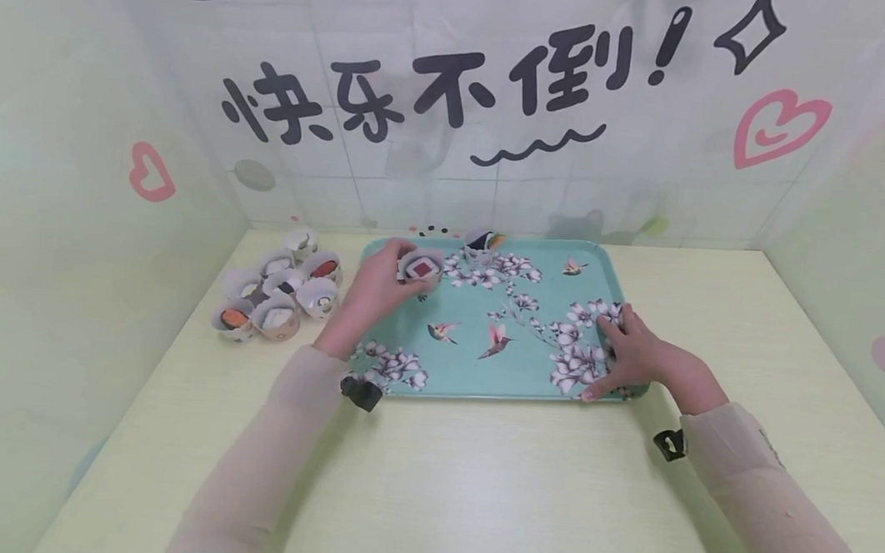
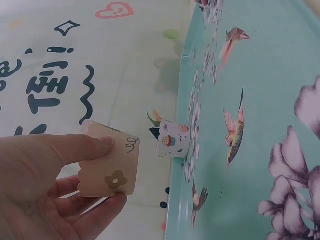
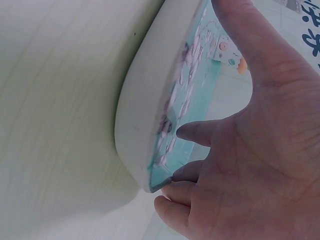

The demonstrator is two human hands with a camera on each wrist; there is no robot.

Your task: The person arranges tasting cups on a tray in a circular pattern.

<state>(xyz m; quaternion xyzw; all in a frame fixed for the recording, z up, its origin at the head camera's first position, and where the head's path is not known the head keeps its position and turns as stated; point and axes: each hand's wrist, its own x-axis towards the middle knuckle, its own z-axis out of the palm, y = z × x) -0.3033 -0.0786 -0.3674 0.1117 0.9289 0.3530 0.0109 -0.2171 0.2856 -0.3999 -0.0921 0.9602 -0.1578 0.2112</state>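
Note:
My left hand (image 1: 384, 283) pinches a paper baking cup (image 1: 420, 267) with a scalloped rim. It is above the left part of a teal tray (image 1: 411, 308) printed with flowers and birds. Inside that cup shows something white with a red square centre. The left wrist view shows the cup's beige side (image 2: 111, 167) with a brown flower, thumb on one side and fingers on the other. Another paper cup (image 1: 479, 248), with dark and orange contents, stands at the tray's far edge. My right hand (image 1: 639, 354) rests at the tray's right end, fingers spread and touching it.
Several paper cups (image 1: 277, 318) with small white, red, orange and black contents stand grouped on the table (image 1: 462, 478) left of the tray. Behind the table hangs a white printed backdrop (image 1: 418, 167), and more printed sheeting (image 1: 62, 231) closes the left side.

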